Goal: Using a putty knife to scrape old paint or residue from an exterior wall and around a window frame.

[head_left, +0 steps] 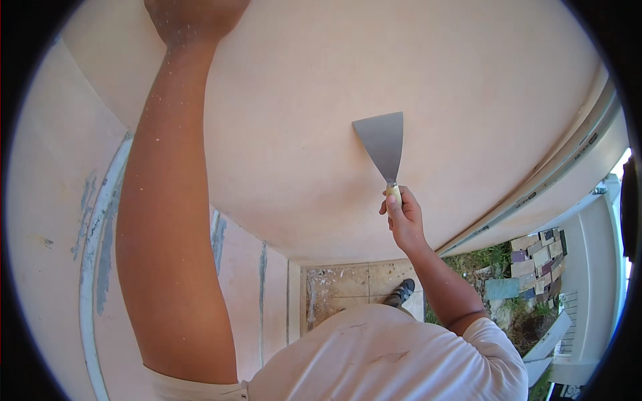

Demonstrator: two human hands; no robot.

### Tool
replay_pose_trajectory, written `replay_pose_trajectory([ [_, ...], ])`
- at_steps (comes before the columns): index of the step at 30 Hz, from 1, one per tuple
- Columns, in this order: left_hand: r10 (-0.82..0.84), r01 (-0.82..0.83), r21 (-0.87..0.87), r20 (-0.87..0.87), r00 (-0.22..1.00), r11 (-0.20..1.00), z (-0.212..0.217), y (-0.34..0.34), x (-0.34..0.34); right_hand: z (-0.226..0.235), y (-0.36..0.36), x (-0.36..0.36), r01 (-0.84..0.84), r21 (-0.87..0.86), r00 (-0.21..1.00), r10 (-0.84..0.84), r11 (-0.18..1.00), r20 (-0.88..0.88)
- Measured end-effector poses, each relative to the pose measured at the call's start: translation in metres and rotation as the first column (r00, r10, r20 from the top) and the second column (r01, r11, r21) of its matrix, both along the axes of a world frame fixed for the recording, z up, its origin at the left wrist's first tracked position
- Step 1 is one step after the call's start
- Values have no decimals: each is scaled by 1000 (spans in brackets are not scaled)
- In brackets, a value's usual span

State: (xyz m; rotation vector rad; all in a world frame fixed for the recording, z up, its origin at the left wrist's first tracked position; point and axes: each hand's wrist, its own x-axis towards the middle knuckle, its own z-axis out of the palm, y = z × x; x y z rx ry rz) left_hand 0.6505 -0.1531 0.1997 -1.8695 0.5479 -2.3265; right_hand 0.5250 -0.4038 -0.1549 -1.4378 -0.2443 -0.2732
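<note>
Nearest the camera, at the lower edge: a pale shirt (394, 354), soft cloth with faint grey smears, covering the person's chest and shoulders.

Left arm: bare forearm rising from the lower left to the top edge, flecked with small white specks. Left hand (194, 17) set against the wall at the top of the view; only wrist and heel show, the fingers are cut off by the frame, so how far they are spread cannot be told.

Right hand (403, 217): fingers wrapped tight round the light wooden handle of a putty knife (382, 144), thumb along the grip. Blade flat, grey metal, wedge-shaped, narrow at the ferrule and wide at its straight upper edge; it points upward and lies against the wall, just right of centre.

Wall (301, 100): broad, smooth, matt surface in pale peach, even in tone. To the left, a lower panel with grey-blue patches and streaks where the coat is scraped or worn.

Below, between the arms: a dark shoe (401, 293) on a beige tiled floor (341, 284) spattered with white flakes.

Farther right: grass, a stack of flat multicoloured tiles (538, 257), and a white frame (588, 240).
</note>
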Motion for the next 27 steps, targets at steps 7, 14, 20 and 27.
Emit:
replay_pose_trajectory([
  [7, 28, -30, -37, -51, 998, 999, -11, -4, -33, 162, -24, -2, 152, -178, 953, -96, 972, 287],
  [14, -33, 25, -56, -135, 990, 998, -7, -9, -23, 291, -35, 5, 499, -308, 731, -203, 810, 652],
  [20, -42, 31, -72, -157, 987, 997, -11, 0, -18, 323, -16, -3, 623, -421, 674, -179, 660, 716],
  [27, -79, 67, -75, -176, 981, 995, -10, -5, -26, 330, -7, 4, 744, -375, 583, -262, 553, 769],
])
